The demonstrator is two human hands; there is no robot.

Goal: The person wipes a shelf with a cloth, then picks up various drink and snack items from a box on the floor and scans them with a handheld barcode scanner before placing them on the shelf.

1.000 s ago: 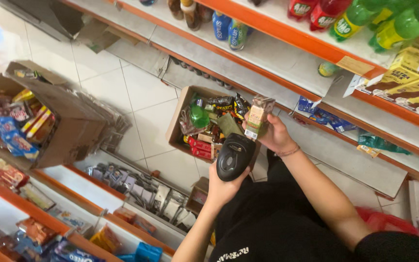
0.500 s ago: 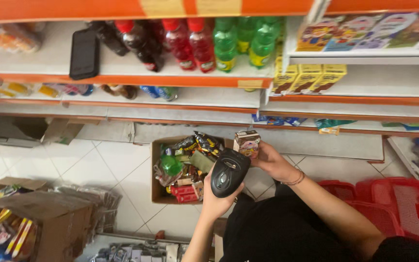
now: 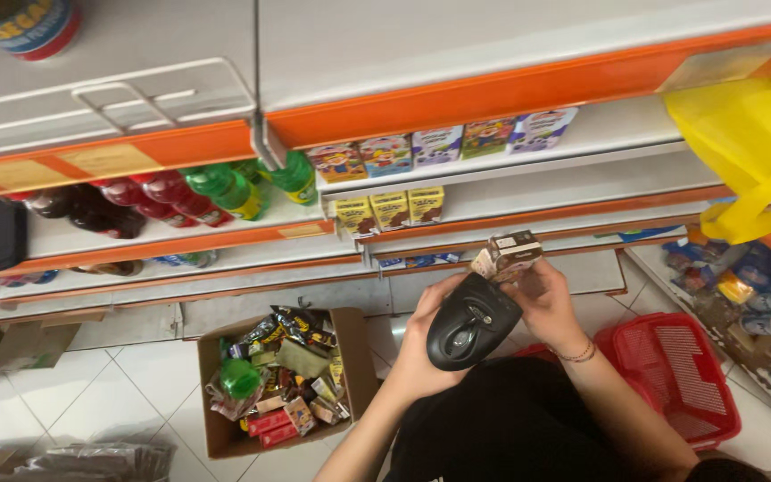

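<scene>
Two hands raised before the shelves: left hand (image 3: pixel 426 357) wrapped tight around a black handheld scanner (image 3: pixel 470 321), its head touching a small brown drink carton (image 3: pixel 510 254). Right hand (image 3: pixel 546 299) pinches that carton just above the scanner. Below-left of the grip, an open cardboard box (image 3: pixel 216 428) of snacks; to its right, a red basket (image 3: pixel 680 375).

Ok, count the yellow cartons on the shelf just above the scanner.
3: yellow cartons in a row on the shelf, left, middle, right, above the black scanner. More may be hidden behind them.
</scene>
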